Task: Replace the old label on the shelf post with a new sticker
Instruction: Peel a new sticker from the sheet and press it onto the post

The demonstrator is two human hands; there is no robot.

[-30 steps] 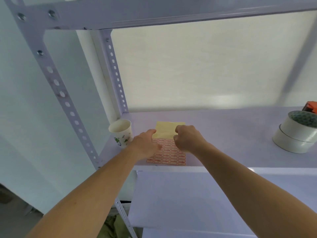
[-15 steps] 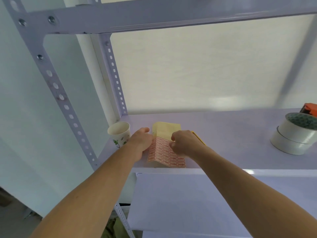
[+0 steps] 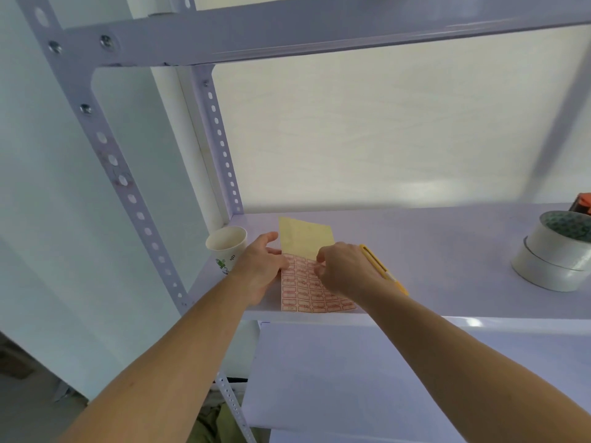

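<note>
A sticker sheet (image 3: 307,289) with rows of red-bordered labels and a bare yellow upper part lies on the white shelf (image 3: 431,251), near its front edge. My left hand (image 3: 262,266) holds the sheet's left edge, fingers on it. My right hand (image 3: 345,270) pinches at a label near the sheet's upper right rows. The front shelf post (image 3: 128,193), white with holes, rises at the left; it carries faint reddish marks about halfway up.
A paper cup (image 3: 227,247) stands left of my left hand. A yellow utility knife (image 3: 383,270) lies right of my right hand. Two stacked tape rolls (image 3: 556,254) and an orange object (image 3: 582,203) sit at the far right. A lower shelf shows below.
The sheet has been turned and its left side lifted off the shelf. My right hand has shifted onto the label rows, which uncovers the yellow knife.
</note>
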